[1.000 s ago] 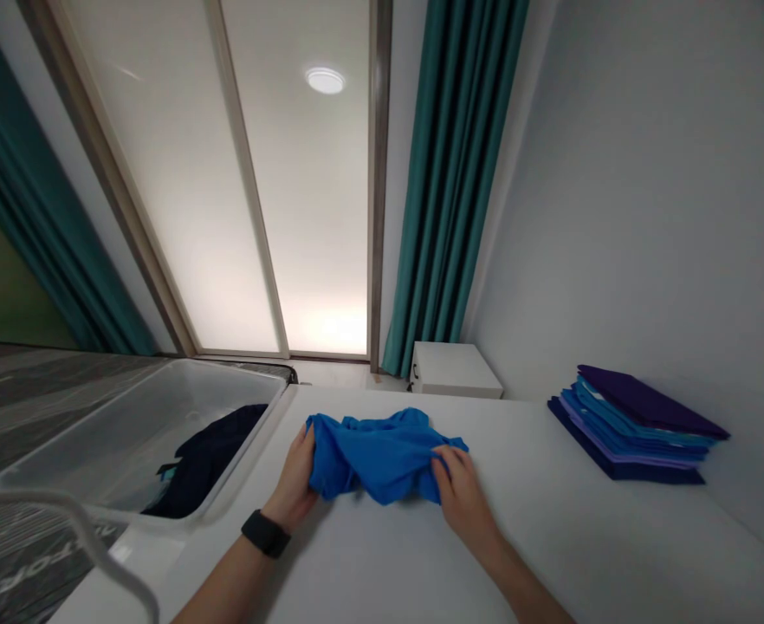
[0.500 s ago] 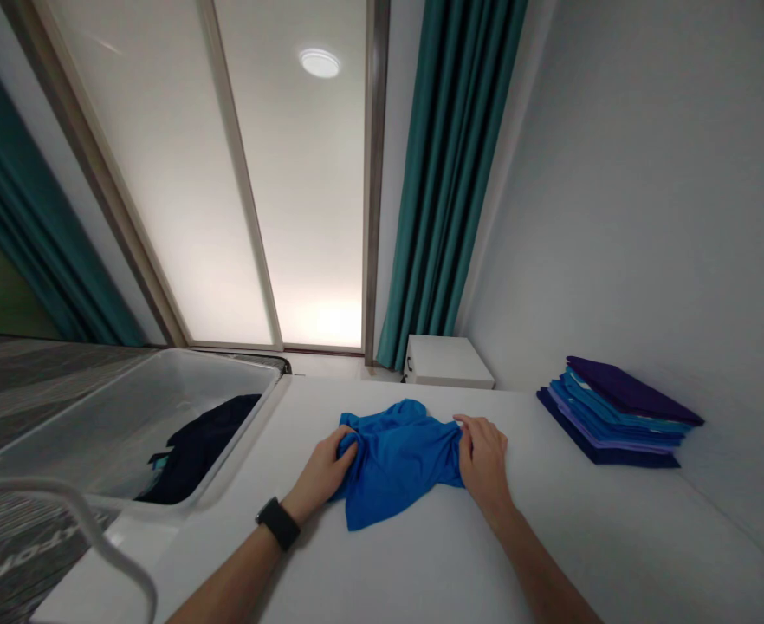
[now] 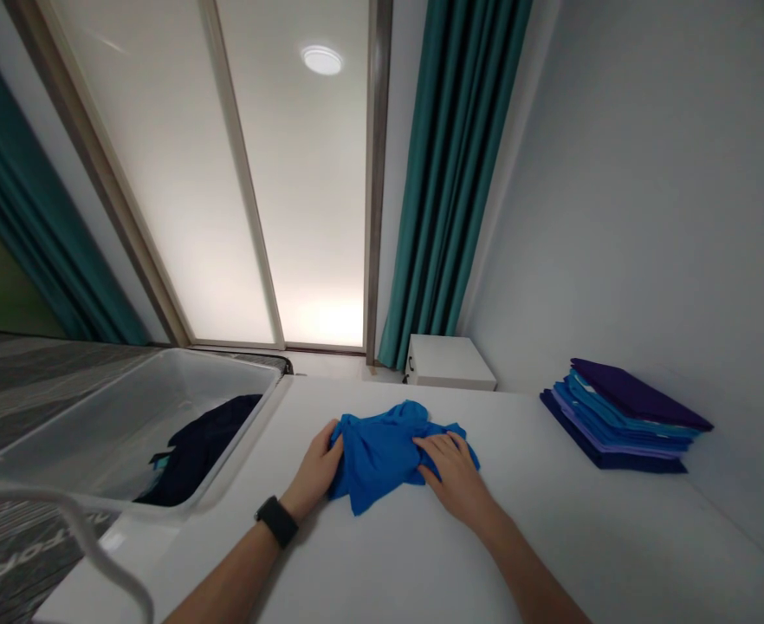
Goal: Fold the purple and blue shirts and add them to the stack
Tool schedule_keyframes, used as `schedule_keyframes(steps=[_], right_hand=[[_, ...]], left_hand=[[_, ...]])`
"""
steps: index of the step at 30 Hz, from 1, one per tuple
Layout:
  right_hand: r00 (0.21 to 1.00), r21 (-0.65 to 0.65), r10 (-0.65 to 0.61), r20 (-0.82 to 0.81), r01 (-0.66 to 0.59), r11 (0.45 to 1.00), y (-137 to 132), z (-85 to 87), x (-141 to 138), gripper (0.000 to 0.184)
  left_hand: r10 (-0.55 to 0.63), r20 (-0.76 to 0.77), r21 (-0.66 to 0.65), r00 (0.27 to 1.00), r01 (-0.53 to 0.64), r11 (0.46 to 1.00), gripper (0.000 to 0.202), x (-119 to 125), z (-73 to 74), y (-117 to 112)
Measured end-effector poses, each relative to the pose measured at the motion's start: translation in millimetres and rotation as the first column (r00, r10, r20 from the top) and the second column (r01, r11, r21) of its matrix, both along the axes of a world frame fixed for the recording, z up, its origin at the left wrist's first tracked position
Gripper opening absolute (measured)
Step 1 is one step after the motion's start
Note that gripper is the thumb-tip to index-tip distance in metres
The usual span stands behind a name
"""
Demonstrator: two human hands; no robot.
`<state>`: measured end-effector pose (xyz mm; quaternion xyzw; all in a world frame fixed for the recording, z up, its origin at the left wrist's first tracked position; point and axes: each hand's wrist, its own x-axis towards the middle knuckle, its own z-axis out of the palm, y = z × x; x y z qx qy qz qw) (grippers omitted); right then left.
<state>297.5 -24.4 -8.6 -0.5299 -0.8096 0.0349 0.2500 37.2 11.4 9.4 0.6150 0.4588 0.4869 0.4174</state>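
A crumpled blue shirt [image 3: 378,455] lies loosely bunched on the white table [image 3: 382,572]. My left hand [image 3: 318,464] grips its left edge, thumb on top and the other fingers partly hidden by cloth. Over the shirt's right part rests my right hand [image 3: 450,477], palm down, fingers stretched across the fabric and thumb apart from them. Some blue cloth sticks out beyond the right hand on its far side.
A clear plastic bin [image 3: 180,373] with dark clothing [image 3: 203,442] inside stands at the left. Folded clothes [image 3: 622,420] in blue and purple are stacked by the right wall. Beyond the table's far edge is a white cabinet [image 3: 450,360]. A grey curved tube [image 3: 89,537] crosses the lower left.
My right hand has moved left from the shirt's right edge onto its top, its fingers now spread over the cloth. My left hand has shifted slightly left and the shirt's near corner has drawn up.
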Motion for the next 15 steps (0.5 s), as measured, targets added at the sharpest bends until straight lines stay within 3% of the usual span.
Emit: schedule_keyframes(steps=[3,6,10,12,15], right_hand=[[0.994,-0.001,-0.046,-0.099,0.046,0.999,7.0,1.6,-0.3,0.027],[0.952,-0.084,-0.108,-0.287,0.087,0.993,6.1,8.3,-5.0,0.035],[0.755,-0.212,-0.180,-0.631,0.055,0.976,0.1,18.8,-8.2,0.042],[0.636,-0.237,-0.266,-0.725,0.131,0.962,-0.1,21.0,-4.2,0.044],[0.547,-0.267,-0.389,-0.741,0.291,0.919,3.6,20.2,7.1,0.046]], left_hand=[[0.111,0.111,-0.051,0.988,-0.106,0.993,0.029,1.0,1.4,-0.3],[0.115,0.232,-0.117,0.966,-0.090,0.989,0.033,-0.3,4.8,-0.3],[0.118,0.319,-0.266,0.940,-0.030,0.963,0.048,-5.2,10.4,-0.7],[0.060,0.304,-0.299,0.951,0.036,0.954,0.060,-5.7,10.8,-2.7],[-0.194,0.181,-0.236,0.964,0.234,0.943,0.068,-1.2,6.5,-7.9]])
